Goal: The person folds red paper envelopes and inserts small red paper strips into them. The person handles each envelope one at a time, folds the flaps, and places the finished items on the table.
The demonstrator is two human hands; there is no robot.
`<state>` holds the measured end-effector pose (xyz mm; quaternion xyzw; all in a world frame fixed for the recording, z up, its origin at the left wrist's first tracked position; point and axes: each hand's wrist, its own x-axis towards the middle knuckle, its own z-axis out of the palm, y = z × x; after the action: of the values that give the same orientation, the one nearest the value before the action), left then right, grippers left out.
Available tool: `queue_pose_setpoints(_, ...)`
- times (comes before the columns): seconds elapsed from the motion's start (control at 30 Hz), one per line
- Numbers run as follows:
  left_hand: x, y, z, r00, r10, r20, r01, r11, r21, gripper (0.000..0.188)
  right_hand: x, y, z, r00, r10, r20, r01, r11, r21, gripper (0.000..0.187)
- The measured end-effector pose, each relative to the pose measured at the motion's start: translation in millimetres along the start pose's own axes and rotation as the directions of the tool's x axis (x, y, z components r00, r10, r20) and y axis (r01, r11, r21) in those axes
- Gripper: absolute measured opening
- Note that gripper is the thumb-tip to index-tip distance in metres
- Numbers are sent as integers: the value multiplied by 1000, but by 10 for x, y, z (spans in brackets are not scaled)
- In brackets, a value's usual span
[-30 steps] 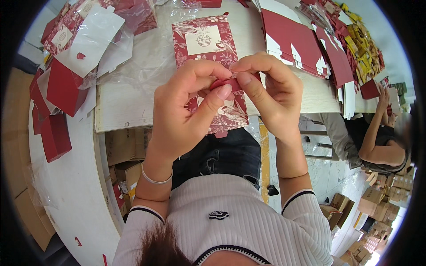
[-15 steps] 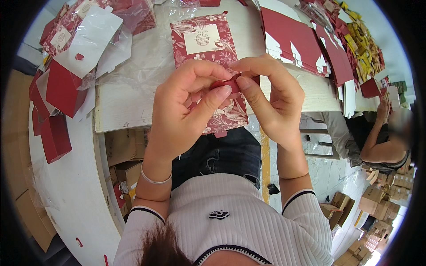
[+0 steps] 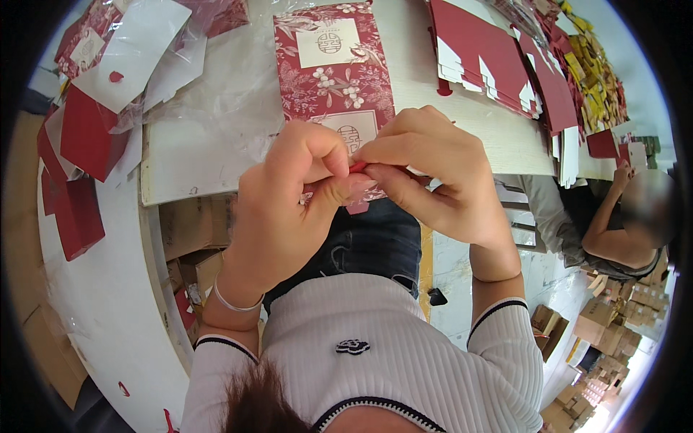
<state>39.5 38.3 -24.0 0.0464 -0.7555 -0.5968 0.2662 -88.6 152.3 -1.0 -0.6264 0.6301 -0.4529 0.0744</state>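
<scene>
You've got a couple of brown cartons [image 3: 206,268] under the tabletop [image 3: 177,173], can't really make out what's in them, plus a dark red box [image 3: 81,220] off to your left. Your left hand [image 3: 278,202] and right hand [image 3: 447,180] are close together, fingertips pinching a small red piece [image 3: 357,167] over the near end of the patterned packet [image 3: 332,83]. Piece is bright red, mostly hidden; packet's deep red with pale flowers and cream panels
</scene>
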Motion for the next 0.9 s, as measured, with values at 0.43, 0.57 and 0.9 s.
queue_pose_setpoints(0.43, 28, -211, -531, 882, -447, -148, 463, 880, 103, 32, 329, 649, 55, 976, 96, -194, -72, 989, 126, 11)
queue_pose_setpoints(0.57, 80, -455, -334, 845, -508, 167, 532, 769, -354, 33, 365, 704, 132, 993, 19, -112, -21, 1000, -20, 10)
queue_pose_setpoints(0.9, 192, -542, -27, 910, -414, 21, 330, 693, -641, 26, 361, 717, 157, 968, -243, -59, 200, 895, -398, 18)
